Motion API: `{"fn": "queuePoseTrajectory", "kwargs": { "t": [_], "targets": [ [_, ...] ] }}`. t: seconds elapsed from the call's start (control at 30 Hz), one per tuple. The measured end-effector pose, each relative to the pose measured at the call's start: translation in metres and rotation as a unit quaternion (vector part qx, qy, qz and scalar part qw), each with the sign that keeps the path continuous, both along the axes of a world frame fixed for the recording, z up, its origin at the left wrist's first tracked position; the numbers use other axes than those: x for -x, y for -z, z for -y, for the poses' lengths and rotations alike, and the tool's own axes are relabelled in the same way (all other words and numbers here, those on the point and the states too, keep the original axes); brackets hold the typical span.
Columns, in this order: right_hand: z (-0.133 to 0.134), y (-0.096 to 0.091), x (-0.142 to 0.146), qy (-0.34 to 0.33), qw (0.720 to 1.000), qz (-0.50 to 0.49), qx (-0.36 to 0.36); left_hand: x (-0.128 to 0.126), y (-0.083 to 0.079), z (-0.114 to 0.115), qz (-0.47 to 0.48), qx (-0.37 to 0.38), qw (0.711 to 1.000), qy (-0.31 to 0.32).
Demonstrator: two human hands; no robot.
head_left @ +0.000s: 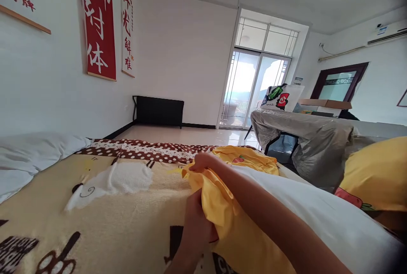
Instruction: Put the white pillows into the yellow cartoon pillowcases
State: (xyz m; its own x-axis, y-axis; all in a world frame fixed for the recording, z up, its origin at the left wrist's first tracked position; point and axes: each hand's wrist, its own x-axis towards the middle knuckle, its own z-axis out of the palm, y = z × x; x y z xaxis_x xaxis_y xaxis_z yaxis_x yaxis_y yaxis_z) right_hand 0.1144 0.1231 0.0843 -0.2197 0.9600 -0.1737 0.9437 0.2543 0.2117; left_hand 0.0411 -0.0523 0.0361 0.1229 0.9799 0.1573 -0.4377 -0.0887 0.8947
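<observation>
Checking grips: found left hand (195, 228) clenched on bunched yellow pillowcase (237, 233) at 6 o'clock, right hand (202, 163) pinched shut on its edge at 12. Logged white pillow (318, 217) against it toward 4 o'clock, axis 10-to-4, on bed (111, 223); right arm nearer.

Left fingertips: on the left hand (195, 227), they are buried in the yellow pillowcase (232, 227); only the back of the hand is seen.
Right fingertips: on the right hand (203, 163), they are curled over the hem just beyond the grip and concealed.
Arms: both are cut off by the bottom edge.
White pillow (311, 210): the end at the grip is covered by the pillowcase, and the corner far right of the grip is lost in shadow.
Blanket (127, 210): the dark prints below the grip are cropped and cannot be identified.
Yellow cushion (378, 172): well right of the grip, it is cropped by the frame.
Wall scrolls (98, 24): far up-left of the grip, the tops are cut off.
</observation>
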Motion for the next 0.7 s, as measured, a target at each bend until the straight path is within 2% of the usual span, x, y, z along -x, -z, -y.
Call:
{"fn": "queuePoseTrajectory", "kwargs": {
  "t": [0.1,0.2,0.4,0.53,0.7],
  "targets": [
    [-0.005,0.004,0.005,-0.011,0.997,0.035,0.065,-0.005,0.003,0.005,-0.028,-0.028,0.998,0.047],
    [-0.007,0.009,0.003,-0.026,0.995,0.045,0.082,-0.015,0.01,0.008,-0.019,-0.02,0.998,0.048],
    [-0.011,0.006,-0.008,-0.027,0.998,-0.014,-0.054,-0.03,0.017,0.013,0.082,0.027,0.996,-0.007],
    [-0.016,-0.009,-0.019,0.041,0.986,-0.068,-0.15,-0.032,0.019,0.013,0.134,0.099,0.985,-0.041],
    [-0.02,-0.024,-0.035,0.124,0.96,-0.122,-0.22,-0.02,0.021,0.004,0.096,0.059,0.989,-0.095]
  ]
}}
